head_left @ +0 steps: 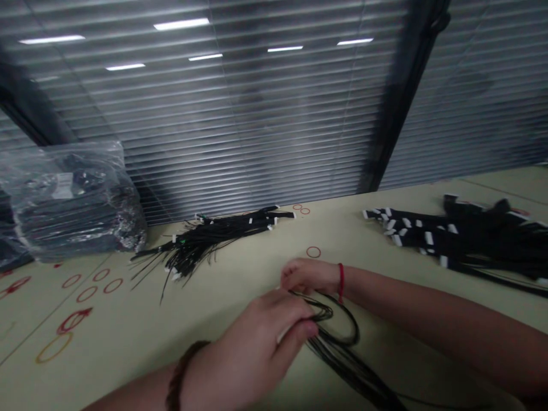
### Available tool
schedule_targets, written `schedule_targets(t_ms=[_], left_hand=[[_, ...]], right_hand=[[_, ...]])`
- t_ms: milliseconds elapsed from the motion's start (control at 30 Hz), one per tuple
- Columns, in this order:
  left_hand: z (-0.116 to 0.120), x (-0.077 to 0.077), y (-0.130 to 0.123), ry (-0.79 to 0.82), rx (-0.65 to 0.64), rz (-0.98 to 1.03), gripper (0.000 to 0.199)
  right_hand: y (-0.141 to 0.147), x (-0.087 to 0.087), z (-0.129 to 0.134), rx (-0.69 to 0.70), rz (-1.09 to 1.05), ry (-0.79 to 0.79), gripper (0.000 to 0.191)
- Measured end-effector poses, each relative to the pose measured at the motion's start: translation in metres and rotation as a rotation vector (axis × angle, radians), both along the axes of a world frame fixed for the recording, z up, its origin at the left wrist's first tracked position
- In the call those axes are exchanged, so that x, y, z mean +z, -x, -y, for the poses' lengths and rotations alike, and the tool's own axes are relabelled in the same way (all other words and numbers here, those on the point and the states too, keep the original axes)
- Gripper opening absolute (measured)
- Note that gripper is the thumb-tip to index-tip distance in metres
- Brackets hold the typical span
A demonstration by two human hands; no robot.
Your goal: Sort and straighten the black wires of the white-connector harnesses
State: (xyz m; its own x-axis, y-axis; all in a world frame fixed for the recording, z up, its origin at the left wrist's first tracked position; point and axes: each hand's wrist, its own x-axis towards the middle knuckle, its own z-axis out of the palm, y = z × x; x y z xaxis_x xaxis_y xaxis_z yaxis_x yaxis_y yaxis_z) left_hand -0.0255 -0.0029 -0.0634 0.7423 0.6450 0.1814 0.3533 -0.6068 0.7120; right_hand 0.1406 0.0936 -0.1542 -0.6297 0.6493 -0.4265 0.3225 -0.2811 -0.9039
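Observation:
My left hand (257, 342) is closed around a bundle of thin black cables (342, 365), thumb and fingers pinching a looped part of it. The bundle trails down to the bottom right edge, and one loop bows out to the right. Just beyond, my right hand (306, 275) is closed at the far end of the same bundle, its fingertips partly hidden. A red band circles my right wrist and a brown one my left. Past my right hand lies a single red rubber band (313, 252).
A pile of black cables with white connectors (214, 234) lies near the window blinds (257, 142). More bundled cables (462, 234) are at the right. A clear plastic bag (77, 200) of cables stands at left. Red rubber bands (87, 294) and a yellow band (54, 348) lie scattered on the table (171, 325).

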Motion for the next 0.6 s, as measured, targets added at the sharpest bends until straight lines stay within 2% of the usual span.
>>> schedule_targets(t_ms=[133,233,333,433,500,600], left_hand=[[-0.029,0.008,0.013,0.245,0.1,0.205,0.025],[-0.054,-0.002,0.019,0.295,0.223,0.286,0.032],[-0.078,-0.025,0.021,0.28,0.373,0.33,0.032],[-0.092,-0.052,0.02,0.259,0.43,0.269,0.032],[-0.094,-0.063,0.023,0.185,0.466,0.231,0.029],[-0.078,-0.066,0.035,-0.044,0.558,0.253,0.02]], right_hand=[[0.002,-0.003,0.009,0.017,-0.024,-0.037,0.021],[0.005,0.007,0.016,0.024,-0.064,-0.055,0.019],[0.01,0.024,0.027,0.044,-0.113,-0.027,0.021],[0.015,0.036,0.037,0.03,-0.181,0.034,0.023],[0.014,0.035,0.036,0.003,-0.202,0.095,0.025],[0.006,0.023,0.022,-0.019,-0.197,0.206,0.025]])
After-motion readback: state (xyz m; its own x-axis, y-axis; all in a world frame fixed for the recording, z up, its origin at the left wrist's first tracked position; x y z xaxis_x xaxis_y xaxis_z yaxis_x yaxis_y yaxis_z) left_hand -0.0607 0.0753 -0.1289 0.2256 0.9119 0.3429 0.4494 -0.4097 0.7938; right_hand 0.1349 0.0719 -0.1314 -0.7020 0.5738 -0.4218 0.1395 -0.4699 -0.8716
